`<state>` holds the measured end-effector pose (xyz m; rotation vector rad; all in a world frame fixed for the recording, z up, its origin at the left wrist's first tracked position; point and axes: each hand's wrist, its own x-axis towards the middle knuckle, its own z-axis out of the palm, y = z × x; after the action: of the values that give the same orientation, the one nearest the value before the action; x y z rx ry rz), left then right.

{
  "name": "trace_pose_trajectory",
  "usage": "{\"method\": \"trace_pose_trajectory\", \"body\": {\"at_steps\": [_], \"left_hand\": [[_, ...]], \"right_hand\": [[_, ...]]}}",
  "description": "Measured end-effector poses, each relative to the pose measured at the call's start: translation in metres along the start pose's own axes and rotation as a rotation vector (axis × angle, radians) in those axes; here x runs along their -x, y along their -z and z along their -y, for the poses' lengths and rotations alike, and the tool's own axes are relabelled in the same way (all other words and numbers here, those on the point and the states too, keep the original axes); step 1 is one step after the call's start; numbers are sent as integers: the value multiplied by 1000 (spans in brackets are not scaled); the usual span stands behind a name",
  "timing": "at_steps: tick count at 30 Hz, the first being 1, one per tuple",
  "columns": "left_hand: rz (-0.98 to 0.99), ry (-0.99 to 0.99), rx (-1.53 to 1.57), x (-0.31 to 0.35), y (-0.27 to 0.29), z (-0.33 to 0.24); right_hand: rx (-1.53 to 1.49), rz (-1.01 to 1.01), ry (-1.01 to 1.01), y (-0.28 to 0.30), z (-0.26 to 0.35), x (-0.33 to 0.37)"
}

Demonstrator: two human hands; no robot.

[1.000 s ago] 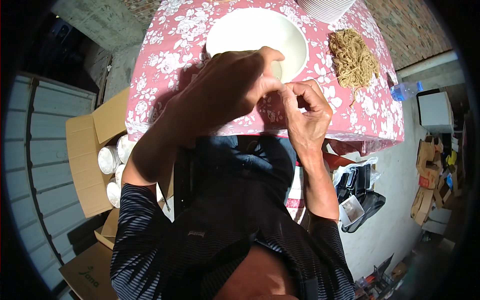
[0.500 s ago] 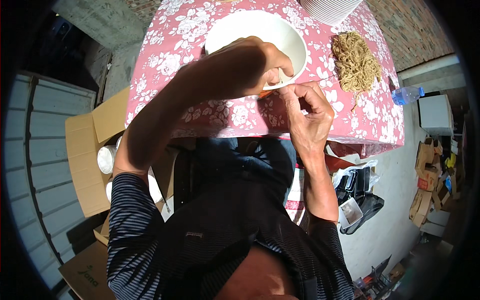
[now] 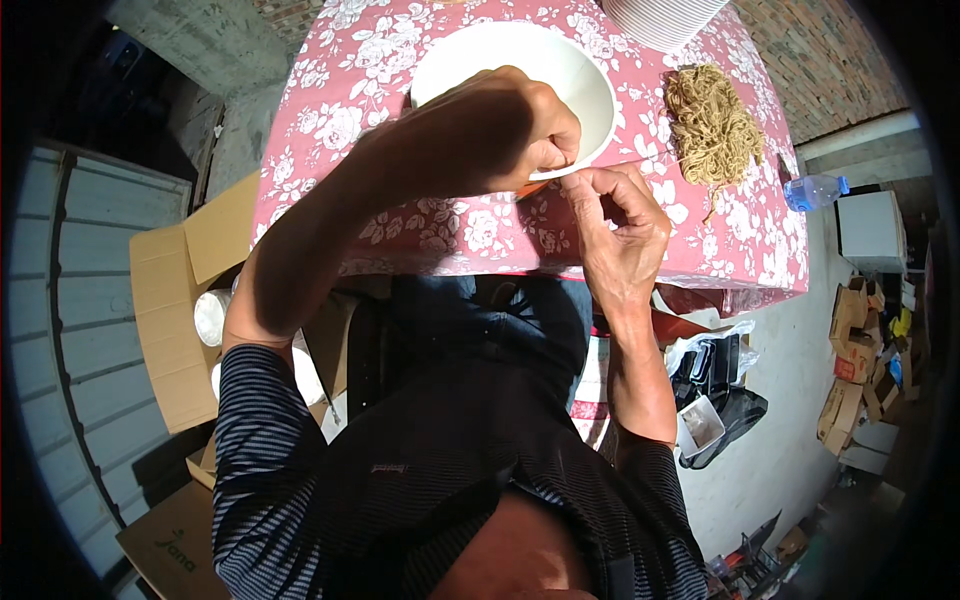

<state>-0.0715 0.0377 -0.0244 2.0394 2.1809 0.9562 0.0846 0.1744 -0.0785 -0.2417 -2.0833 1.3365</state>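
A white round tub (image 3: 470,65) stands on a table with a pink floral cloth. My left hand (image 3: 545,130) reaches over its near right rim, fingers curled closed against the inner side; whatever they grip is hidden. Just outside the same rim, my right hand (image 3: 620,205) pinches thumb and forefinger together, close to the left hand; what lies in the pinch is too small to make out. Beneath the rim, an orange patch (image 3: 530,188) shows beside my left hand. To the right lies a loose bundle of tan twine (image 3: 712,125), with a thin strand running from it toward my right hand.
A stack of white ribbed tubs (image 3: 662,18) stands at the far right of the table (image 3: 330,130). A plastic bottle (image 3: 815,192) is beyond the right edge. An open cardboard box (image 3: 165,320) with white rolls sits at lower left. Bags and a small white container (image 3: 700,425) lie on the floor.
My left hand's fingers have curled in tighter at the rim, and its wrist has risen slightly. My right hand has hardly moved.
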Motion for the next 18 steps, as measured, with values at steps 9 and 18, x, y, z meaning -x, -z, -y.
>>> {"method": "trace_pose_trajectory", "body": {"at_steps": [9, 18], "left_hand": [[-27, 83, 41, 9, 9, -6], [-42, 133, 16, 17, 3, -3]], "right_hand": [[-105, 7, 4, 10, 4, -10], [-78, 60, -17, 8, 11, 2]]}}
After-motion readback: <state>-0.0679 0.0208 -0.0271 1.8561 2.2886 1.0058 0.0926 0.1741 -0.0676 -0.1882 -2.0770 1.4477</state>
